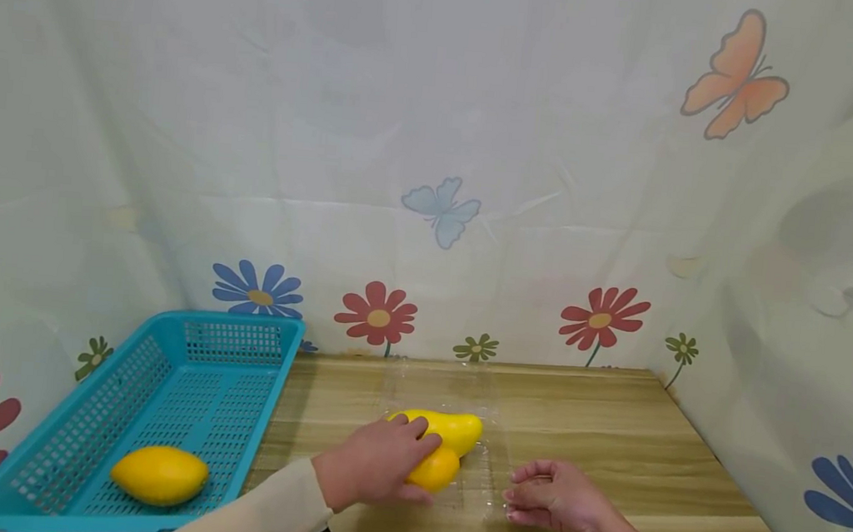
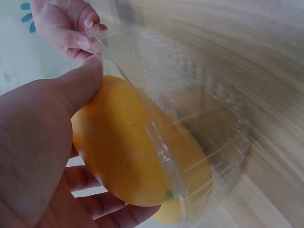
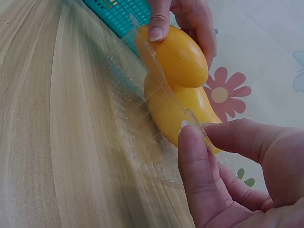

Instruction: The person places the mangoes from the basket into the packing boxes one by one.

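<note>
My left hand (image 1: 377, 462) grips a yellow mango (image 1: 435, 470), its fingers curled over the top, at the near side of a clear plastic clamshell box (image 3: 137, 137). In the left wrist view the held mango (image 2: 121, 147) shows small dark specks and sits against the box rim. Another, longer yellow mango (image 1: 459, 427) lies in the box just beyond it, partly covered by the left hand. My right hand (image 1: 565, 507) pinches the right rim of the box between thumb and finger, as the right wrist view shows. The raised lid (image 1: 440, 384) extends toward the wall.
To the left stands a blue-green perforated plastic basket (image 1: 275, 421) with one more yellow mango (image 1: 159, 475) inside. The wooden tabletop (image 1: 610, 422) runs back to a cloth backdrop (image 1: 317, 124) printed with flowers and butterflies.
</note>
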The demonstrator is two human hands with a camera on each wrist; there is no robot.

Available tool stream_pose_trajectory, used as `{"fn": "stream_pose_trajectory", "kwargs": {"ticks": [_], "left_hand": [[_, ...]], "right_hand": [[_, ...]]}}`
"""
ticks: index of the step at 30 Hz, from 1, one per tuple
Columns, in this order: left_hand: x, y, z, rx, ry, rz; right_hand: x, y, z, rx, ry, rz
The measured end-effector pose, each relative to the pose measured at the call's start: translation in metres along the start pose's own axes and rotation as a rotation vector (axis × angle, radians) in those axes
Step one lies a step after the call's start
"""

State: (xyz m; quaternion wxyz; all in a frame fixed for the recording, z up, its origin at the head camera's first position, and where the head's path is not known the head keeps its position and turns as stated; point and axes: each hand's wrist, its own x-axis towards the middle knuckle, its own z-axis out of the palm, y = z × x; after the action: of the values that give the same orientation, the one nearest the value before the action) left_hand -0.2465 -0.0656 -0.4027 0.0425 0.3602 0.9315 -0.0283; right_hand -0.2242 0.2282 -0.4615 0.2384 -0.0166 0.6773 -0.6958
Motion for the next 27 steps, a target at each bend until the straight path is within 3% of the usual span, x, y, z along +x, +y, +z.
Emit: {"fn": "stream_pose_trajectory", "kwargs": {"ticks": [11, 23, 27], "left_hand": [[-0.0014, 0.0001, 0.0054, 0.023, -0.019, 0.02], [-0.0021, -0.0011, -0.0025, -0.089, -0.079, 0.028], [0.001, -0.0025, -0.0038, -0.072, -0.073, 0.042]], "right_hand": [[-0.0001, -0.0017, 0.0013, -0.002, 0.012, 0.004], [-0.0002, -0.002, 0.0017, -0.01, 0.019, 0.014], [-0.0001, -0.0023, 0.0015, -0.009, 0.016, 0.015]]}}
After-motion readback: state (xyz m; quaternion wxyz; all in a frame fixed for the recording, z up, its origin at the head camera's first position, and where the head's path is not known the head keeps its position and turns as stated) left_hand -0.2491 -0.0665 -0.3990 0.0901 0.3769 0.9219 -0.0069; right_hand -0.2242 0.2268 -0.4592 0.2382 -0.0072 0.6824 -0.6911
